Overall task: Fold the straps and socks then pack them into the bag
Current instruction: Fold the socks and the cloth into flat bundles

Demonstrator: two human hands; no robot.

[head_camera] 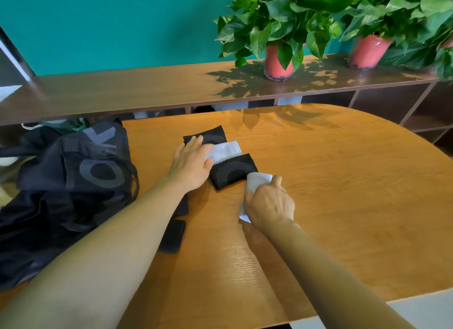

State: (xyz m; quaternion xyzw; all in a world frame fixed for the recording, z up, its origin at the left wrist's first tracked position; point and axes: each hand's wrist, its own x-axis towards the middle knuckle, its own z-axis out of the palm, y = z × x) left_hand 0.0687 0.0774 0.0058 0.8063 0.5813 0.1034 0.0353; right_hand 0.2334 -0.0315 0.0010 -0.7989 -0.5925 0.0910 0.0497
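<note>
— Toward the middle of the frame, on the table [343, 206], four folded pieces are lying in a slanted row: a far black piece [210, 135], a far white piece [226, 151], a near black piece [232, 172] and a near white piece [258, 180]. I'm judging the folding to be mostly finished.

— And the packing?

— Not yet beginning, as far as I'm seeing. A black bag [73, 181] is slumping at the left of the frame, partly over the table's edge, and none of the four pieces is sitting in it. What it's holding inside, I cannot tell.

— Is anything waiting unfolded?

— A black strap [172, 235] is showing under the left forearm, lower centre-left, lying long and flat. I'm reading it as not yet folded.

— What are the hands doing?

— The left hand [191, 164] is resting flat, its fingers straight and close together, covering part of the far white piece and touching the far black one. The right hand [269, 206] is gripping the near white piece, fingers curling round it and thumb lying on top.

— How are the pieces looking?

— Both black ones are showing a grey curved pattern and sitting thick and squarish. The white ones are looking soft and plain, probably socks. Each is touching its neighbour.
</note>
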